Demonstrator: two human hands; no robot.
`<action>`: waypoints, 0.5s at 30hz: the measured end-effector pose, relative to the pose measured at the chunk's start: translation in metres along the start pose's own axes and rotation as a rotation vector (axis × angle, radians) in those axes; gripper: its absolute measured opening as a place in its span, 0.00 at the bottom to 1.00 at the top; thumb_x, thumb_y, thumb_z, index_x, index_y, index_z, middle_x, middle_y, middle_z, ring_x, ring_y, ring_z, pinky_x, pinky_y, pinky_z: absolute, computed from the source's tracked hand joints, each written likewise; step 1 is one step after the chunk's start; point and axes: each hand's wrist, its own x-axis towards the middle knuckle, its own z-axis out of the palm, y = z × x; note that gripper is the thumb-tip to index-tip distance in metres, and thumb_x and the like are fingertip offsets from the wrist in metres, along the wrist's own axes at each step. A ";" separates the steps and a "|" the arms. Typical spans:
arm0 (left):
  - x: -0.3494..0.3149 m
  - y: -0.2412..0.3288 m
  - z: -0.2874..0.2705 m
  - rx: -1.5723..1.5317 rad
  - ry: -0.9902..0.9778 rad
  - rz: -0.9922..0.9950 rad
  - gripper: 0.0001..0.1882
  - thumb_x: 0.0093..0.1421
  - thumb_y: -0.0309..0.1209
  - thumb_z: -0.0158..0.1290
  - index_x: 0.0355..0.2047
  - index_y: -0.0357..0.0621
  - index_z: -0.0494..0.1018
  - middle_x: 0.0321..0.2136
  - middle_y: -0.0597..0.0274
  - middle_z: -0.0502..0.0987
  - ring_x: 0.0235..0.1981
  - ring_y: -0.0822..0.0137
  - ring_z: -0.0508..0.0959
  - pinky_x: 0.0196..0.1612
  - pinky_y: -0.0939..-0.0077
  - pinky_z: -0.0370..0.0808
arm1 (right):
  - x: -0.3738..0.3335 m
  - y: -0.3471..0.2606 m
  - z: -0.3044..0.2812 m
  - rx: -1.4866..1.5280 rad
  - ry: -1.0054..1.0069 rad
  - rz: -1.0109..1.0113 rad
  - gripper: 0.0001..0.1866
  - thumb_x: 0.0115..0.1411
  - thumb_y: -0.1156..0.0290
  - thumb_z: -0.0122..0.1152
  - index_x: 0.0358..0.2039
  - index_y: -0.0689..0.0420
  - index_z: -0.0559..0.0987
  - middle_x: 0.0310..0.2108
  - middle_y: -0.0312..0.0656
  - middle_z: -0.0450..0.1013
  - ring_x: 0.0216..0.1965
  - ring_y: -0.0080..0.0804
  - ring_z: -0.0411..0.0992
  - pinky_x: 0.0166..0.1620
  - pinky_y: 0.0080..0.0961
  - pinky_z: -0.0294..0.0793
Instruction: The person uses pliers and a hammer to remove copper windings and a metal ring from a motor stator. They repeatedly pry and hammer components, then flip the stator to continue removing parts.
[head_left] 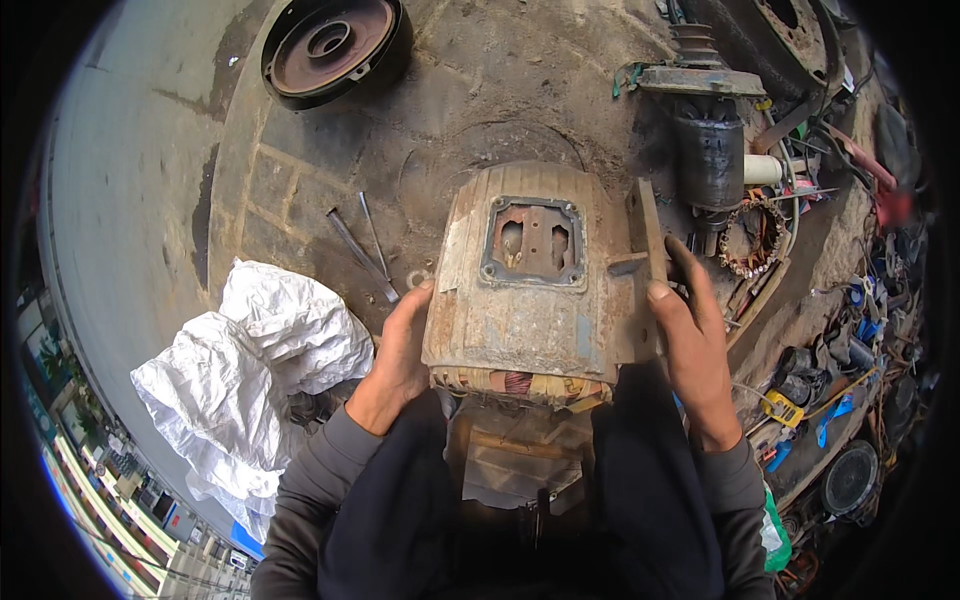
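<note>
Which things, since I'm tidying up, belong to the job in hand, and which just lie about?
Seemingly in the job:
ribbed metal housing, with left hand and right hand at its sides
wound coils along its lower edge

Seemingly just lying about:
white sheet
two metal rods
copper-wound ring
round dark-rimmed part

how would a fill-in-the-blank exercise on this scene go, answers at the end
The person's left hand touches the ribbed grey-brown metal housing on its ____ side.
Between the housing and the crumpled white sheet lie ____ slim grey metal rods.
The ring of copper-coloured wire lies nearer the person's ____ hand.

Missing words: left; two; right.
</note>
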 end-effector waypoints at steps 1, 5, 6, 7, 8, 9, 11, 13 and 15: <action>0.000 -0.001 0.000 -0.015 0.004 -0.017 0.30 0.78 0.51 0.46 0.67 0.41 0.72 0.61 0.54 0.79 0.60 0.58 0.81 0.63 0.58 0.78 | 0.007 0.003 0.000 0.121 -0.050 0.074 0.33 0.72 0.62 0.62 0.70 0.69 0.69 0.54 0.50 0.78 0.53 0.33 0.75 0.61 0.31 0.74; 0.012 -0.006 -0.001 -0.113 -0.041 -0.106 0.33 0.78 0.56 0.46 0.71 0.48 0.68 0.63 0.56 0.77 0.62 0.56 0.78 0.65 0.51 0.76 | 0.022 0.015 0.008 0.220 -0.287 0.237 0.22 0.72 0.63 0.62 0.57 0.68 0.76 0.48 0.44 0.80 0.48 0.29 0.76 0.54 0.31 0.77; 0.014 -0.011 -0.002 -0.120 -0.025 -0.135 0.33 0.78 0.57 0.46 0.72 0.48 0.68 0.63 0.55 0.77 0.63 0.55 0.77 0.66 0.51 0.75 | 0.021 0.018 0.011 0.153 -0.257 0.237 0.22 0.73 0.62 0.62 0.57 0.68 0.77 0.47 0.44 0.80 0.48 0.30 0.77 0.54 0.31 0.77; 0.014 -0.016 -0.003 -0.107 -0.044 -0.092 0.36 0.78 0.59 0.45 0.73 0.48 0.66 0.66 0.55 0.74 0.65 0.54 0.75 0.68 0.50 0.73 | 0.020 0.020 0.014 0.112 -0.230 0.210 0.22 0.73 0.62 0.62 0.57 0.68 0.77 0.47 0.44 0.81 0.47 0.30 0.77 0.53 0.32 0.77; 0.016 -0.018 -0.005 -0.118 -0.038 -0.107 0.35 0.77 0.59 0.46 0.72 0.49 0.68 0.65 0.56 0.76 0.63 0.55 0.76 0.65 0.49 0.76 | 0.018 0.022 0.016 0.048 -0.191 0.229 0.22 0.73 0.62 0.62 0.56 0.68 0.77 0.47 0.44 0.81 0.46 0.30 0.77 0.53 0.32 0.78; 0.017 -0.020 -0.006 -0.141 -0.049 -0.120 0.33 0.77 0.59 0.47 0.70 0.50 0.70 0.64 0.57 0.77 0.62 0.56 0.78 0.63 0.48 0.78 | 0.017 0.024 0.017 0.049 -0.167 0.155 0.22 0.73 0.61 0.62 0.55 0.68 0.78 0.46 0.46 0.81 0.46 0.30 0.77 0.51 0.32 0.78; 0.018 -0.023 -0.008 -0.163 -0.033 -0.146 0.34 0.76 0.61 0.48 0.69 0.51 0.73 0.62 0.58 0.79 0.59 0.57 0.80 0.61 0.46 0.80 | 0.017 0.024 0.017 0.084 -0.168 0.150 0.22 0.73 0.62 0.62 0.55 0.68 0.77 0.47 0.46 0.81 0.46 0.31 0.77 0.51 0.32 0.78; 0.020 -0.022 -0.007 -0.136 -0.019 -0.171 0.35 0.76 0.62 0.47 0.69 0.50 0.73 0.62 0.58 0.79 0.59 0.56 0.80 0.61 0.46 0.81 | 0.024 0.023 0.015 0.132 -0.191 0.196 0.21 0.72 0.63 0.62 0.56 0.67 0.77 0.47 0.44 0.81 0.46 0.29 0.78 0.52 0.31 0.78; 0.023 -0.018 -0.005 -0.108 -0.021 -0.193 0.36 0.76 0.63 0.47 0.69 0.50 0.73 0.62 0.57 0.79 0.59 0.56 0.81 0.60 0.45 0.81 | 0.034 0.020 0.011 0.188 -0.214 0.286 0.20 0.73 0.64 0.62 0.57 0.64 0.78 0.47 0.40 0.81 0.46 0.27 0.78 0.52 0.28 0.79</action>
